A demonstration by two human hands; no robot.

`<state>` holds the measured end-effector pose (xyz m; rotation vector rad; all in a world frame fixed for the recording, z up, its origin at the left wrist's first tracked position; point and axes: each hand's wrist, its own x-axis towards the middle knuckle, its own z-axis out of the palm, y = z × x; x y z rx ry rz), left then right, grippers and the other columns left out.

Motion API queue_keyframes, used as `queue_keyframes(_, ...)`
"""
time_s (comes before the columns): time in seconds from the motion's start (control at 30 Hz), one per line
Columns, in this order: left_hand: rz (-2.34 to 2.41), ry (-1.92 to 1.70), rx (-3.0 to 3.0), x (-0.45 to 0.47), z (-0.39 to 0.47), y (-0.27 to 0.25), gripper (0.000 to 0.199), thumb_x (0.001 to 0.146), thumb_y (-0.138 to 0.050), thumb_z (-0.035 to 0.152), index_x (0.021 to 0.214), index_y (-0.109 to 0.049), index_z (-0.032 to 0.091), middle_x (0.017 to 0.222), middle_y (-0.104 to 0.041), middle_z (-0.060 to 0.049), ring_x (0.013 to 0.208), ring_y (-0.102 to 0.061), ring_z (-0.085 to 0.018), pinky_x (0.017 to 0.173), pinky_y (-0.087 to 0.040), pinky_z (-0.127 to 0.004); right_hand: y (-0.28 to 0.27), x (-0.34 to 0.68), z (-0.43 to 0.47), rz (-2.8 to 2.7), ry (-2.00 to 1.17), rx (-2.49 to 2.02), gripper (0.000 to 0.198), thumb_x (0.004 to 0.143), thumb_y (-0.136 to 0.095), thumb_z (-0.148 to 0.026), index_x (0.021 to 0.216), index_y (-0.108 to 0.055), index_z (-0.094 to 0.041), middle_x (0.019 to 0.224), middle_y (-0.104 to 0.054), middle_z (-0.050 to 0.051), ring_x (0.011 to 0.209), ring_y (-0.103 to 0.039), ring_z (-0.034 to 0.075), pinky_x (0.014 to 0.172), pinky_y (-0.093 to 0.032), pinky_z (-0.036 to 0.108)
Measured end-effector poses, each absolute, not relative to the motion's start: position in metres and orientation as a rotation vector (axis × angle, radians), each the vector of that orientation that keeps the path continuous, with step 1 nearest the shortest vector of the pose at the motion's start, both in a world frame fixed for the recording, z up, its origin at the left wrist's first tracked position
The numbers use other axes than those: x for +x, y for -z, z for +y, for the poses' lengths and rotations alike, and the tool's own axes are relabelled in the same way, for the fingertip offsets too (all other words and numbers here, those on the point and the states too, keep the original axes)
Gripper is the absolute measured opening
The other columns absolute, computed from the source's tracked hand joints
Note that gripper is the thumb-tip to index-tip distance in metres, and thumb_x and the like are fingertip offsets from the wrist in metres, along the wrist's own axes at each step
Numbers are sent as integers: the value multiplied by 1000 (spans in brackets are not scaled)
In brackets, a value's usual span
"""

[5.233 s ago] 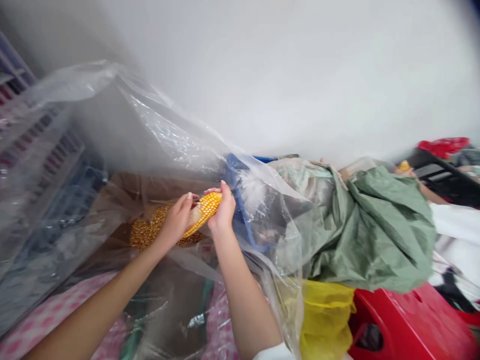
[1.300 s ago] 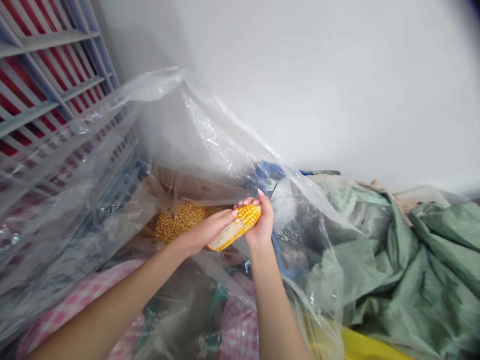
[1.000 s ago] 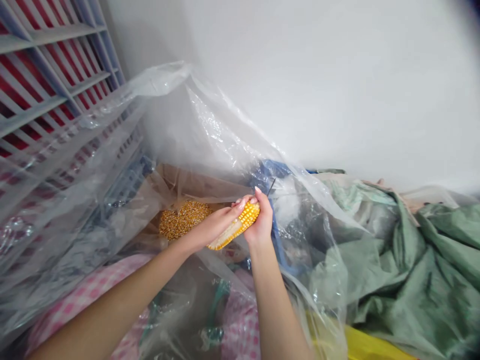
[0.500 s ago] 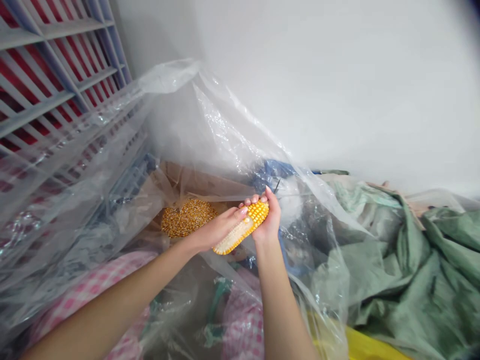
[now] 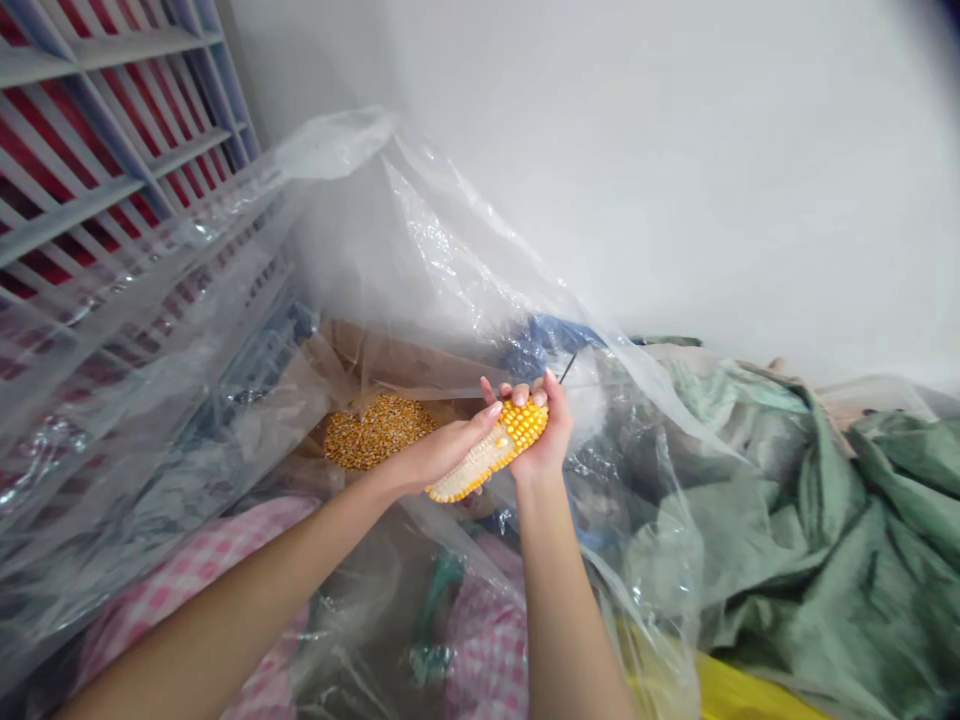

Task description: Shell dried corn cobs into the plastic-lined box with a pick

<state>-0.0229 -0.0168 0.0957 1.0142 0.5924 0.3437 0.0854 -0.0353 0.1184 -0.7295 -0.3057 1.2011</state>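
Cob (image 5: 489, 456) looks part-stripped, bared along one face, far end and edge yet to clear; left hand (image 5: 441, 455) wraps it, right hand (image 5: 546, 445) grips far end; loose kernels (image 5: 375, 432) piled nearby.

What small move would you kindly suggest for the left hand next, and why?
Perhaps press the left hand toward the yellow kernels beside the bare patch: its thumb sits near that edge, while the right hand holds the corn cob by its kernel-covered end.

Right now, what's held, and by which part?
An ear of corn: the right hand grips its kernelled end; the left hand, its side by the bare patch. The dark spike: cannot tell.
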Motion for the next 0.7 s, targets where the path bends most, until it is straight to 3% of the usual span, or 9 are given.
queue_keyframes(0.1, 519, -455, 964, -18, -22, -95, 50, 80, -41, 52, 112, -57, 17, 103, -64, -6, 98, -56, -19, 82, -42, -28, -118, 89, -36, -317, -1194, -733, 35, 75, -47, -33, 45, -37, -18, 41, -47, -7, 50, -52, 7, 81, -45, 36)
queue_keyframes(0.17, 502, -482, 972, -16, -24, -94, 48, 81, -41, 48, 114, -55, 16, 109, -62, -6, 105, -52, -20, 88, -39, -29, -118, 91, -36, -328, -1202, -718, 36, 76, -46, -33, 44, -36, -18, 40, -46, -8, 47, -50, 7, 78, -47, 34)
queue_keyframes(0.47, 580, -477, 1012, -17, -23, -101, 55, 81, -35, 53, 112, -57, 14, 93, -66, -8, 93, -57, -23, 78, -43, -31, -122, 86, -32, -381, -1101, -798, 36, 76, -49, -34, 45, -44, -17, 47, -54, -5, 50, -53, 7, 72, -47, 31)
queue_keyframes(0.7, 520, -661, 942, -9, -32, -91, 50, 80, -45, 45, 117, -52, 12, 116, -57, -10, 109, -49, -25, 90, -37, -33, -123, 87, -31, -415, -1056, -892, 35, 76, -50, -43, 52, -47, -17, 50, -56, -3, 52, -56, 10, 58, -45, 25)
